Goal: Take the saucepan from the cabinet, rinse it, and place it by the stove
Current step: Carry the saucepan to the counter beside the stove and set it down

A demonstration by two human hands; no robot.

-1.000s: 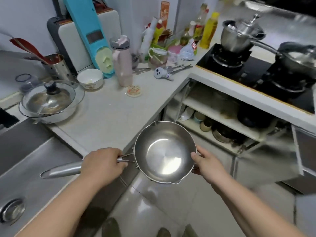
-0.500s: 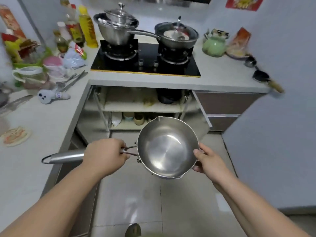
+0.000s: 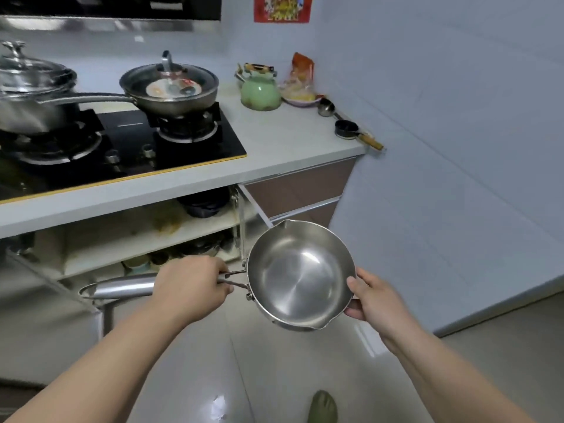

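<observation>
I can read no brand or label anywhere; the red poster (image 3: 283,8) at the top of the frame is too blurred. My left hand (image 3: 190,286) grips the tubular handle of the shiny round stainless steel saucepan (image 3: 300,274), fingers curled round it, while my right hand (image 3: 377,299) pinches the far rim. The pan hangs over the floor at lower centre, below the white bench (image 3: 274,148). Since half a second ago the view has swung right: the black gas stove (image 3: 128,148) now sits at upper left, and the green kettle (image 3: 260,90) is nearer centre.
</observation>
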